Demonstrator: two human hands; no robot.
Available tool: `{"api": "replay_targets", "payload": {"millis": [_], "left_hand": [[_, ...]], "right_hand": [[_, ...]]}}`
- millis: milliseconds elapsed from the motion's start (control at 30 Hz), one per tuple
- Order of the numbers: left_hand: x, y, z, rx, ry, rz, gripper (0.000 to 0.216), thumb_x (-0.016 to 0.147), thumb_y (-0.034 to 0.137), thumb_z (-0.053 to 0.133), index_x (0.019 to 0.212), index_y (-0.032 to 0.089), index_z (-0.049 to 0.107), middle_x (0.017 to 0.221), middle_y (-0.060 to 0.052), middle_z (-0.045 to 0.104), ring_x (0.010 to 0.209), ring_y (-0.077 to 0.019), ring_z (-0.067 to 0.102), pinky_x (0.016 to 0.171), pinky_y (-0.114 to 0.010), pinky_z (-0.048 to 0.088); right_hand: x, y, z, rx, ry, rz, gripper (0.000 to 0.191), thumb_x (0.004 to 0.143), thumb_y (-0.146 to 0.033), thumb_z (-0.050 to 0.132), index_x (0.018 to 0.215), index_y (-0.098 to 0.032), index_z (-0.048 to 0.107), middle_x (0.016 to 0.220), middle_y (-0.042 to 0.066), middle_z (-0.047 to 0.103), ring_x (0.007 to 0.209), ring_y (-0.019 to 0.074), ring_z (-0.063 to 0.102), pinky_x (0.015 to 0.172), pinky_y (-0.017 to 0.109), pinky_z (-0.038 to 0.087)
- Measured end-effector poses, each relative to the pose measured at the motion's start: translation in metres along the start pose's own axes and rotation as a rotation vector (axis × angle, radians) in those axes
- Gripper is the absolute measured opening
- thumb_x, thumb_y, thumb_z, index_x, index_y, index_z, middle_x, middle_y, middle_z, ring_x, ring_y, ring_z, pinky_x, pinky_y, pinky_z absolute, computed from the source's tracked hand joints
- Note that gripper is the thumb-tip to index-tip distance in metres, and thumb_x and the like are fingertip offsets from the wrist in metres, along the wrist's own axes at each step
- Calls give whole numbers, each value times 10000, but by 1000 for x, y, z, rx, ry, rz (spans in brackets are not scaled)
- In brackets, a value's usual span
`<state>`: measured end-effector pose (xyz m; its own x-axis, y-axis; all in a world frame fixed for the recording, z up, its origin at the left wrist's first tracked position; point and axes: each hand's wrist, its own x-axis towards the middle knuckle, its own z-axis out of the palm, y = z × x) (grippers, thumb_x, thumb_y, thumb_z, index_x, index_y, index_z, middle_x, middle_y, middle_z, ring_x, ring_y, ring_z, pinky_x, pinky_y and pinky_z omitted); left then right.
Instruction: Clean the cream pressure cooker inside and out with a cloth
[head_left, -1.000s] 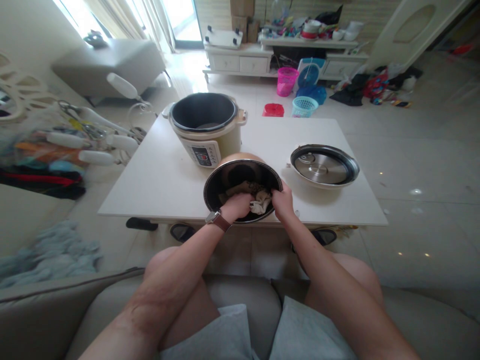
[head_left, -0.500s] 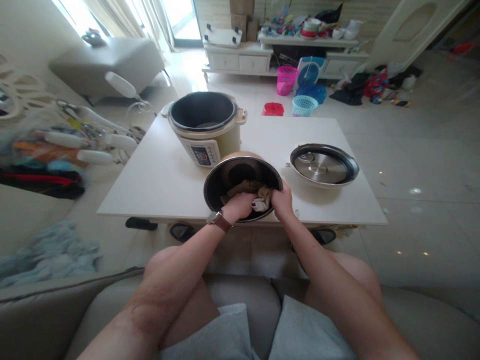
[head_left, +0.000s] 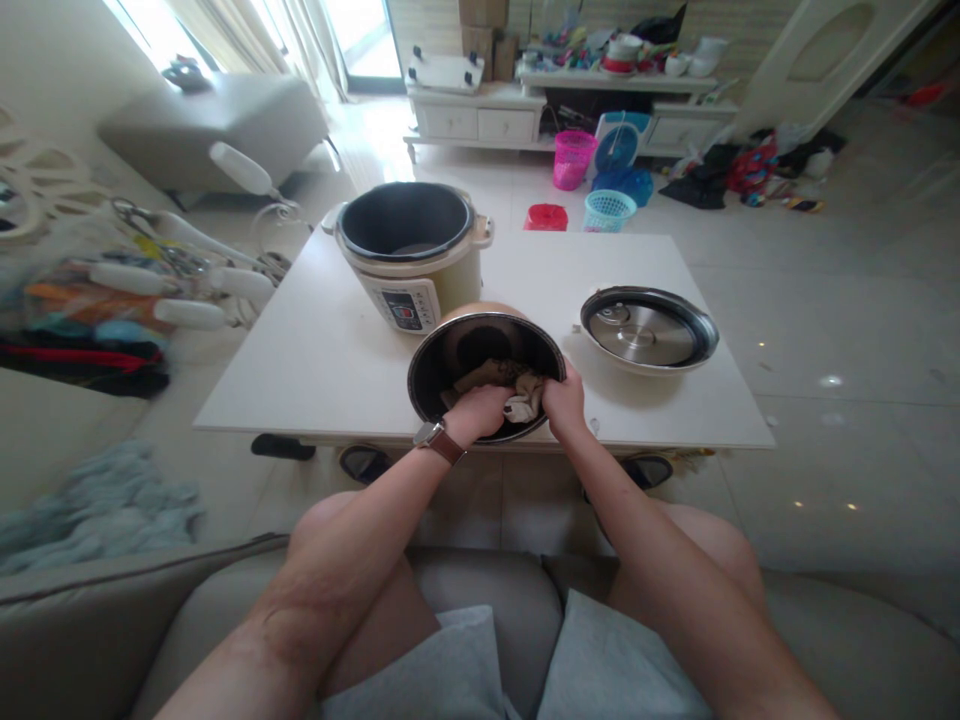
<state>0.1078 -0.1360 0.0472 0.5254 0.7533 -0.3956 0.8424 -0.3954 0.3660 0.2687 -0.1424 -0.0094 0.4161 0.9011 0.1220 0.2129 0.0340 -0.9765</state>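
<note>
In pot (head_left: 480, 345) | left hand (head_left: 481, 412) against cloth (head_left: 526, 403), fingertips hidden, grip unclear | right hand (head_left: 565, 402) clamped on rim (head_left: 552, 344)

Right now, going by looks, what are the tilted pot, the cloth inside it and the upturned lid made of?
Pot: probably coated metal; dark interior with a soft sheen, tan outside.
Cloth: fabric, matte, bunching in soft folds; fibre can't be told.
Lid: inner plate looks like stainless steel, given its silvery streaked shine; pale outer edge possibly plastic.
</note>
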Motion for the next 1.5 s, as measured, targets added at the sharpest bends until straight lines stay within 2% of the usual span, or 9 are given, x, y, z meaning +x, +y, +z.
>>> {"api": "replay_targets", "payload": {"millis": [267, 467, 1033, 1500], "left_hand": [[0, -1, 1, -7, 13, 22, 455, 985, 125, 489, 1362, 247, 714, 1362, -134, 741, 1259, -308, 713, 1044, -390, 563], [0, 0, 1, -4, 9, 14, 470, 973, 107, 512, 1370, 265, 708, 1378, -119, 736, 1273, -276, 706, 1072, -359, 546], [0, -1, 1, 13, 11, 18, 439, 981, 128, 512, 1351, 260, 708, 1373, -120, 736, 1277, -264, 703, 1078, -355, 547], [-1, 0, 0, 19, 4, 19, 454, 977, 107, 504, 1354, 250, 712, 1365, -119, 742, 1271, -296, 708, 1060, -378, 560]], "right_hand": [[-1, 0, 0, -3, 0, -3, 531, 642, -247, 461, 1065, -202, 780, 1120, 51, 802, 1107, 290, 679, 1066, 436, 517], [-1, -1, 1, 12, 10, 6, 509, 629, -258, 465, 1029, -203, 775, 1114, 52, 805, 1090, 288, 681, 1063, 438, 519], [-1, -2, 1, 2, 13, 12, 449, 649, -264, 470, 980, -199, 767, 1105, 59, 801, 1089, 293, 684, 1044, 423, 517], [-1, -3, 1, 9, 5, 6, 501, 640, -262, 461, 1025, -189, 772, 1089, 61, 801, 1065, 285, 680, 1020, 410, 518]]}}
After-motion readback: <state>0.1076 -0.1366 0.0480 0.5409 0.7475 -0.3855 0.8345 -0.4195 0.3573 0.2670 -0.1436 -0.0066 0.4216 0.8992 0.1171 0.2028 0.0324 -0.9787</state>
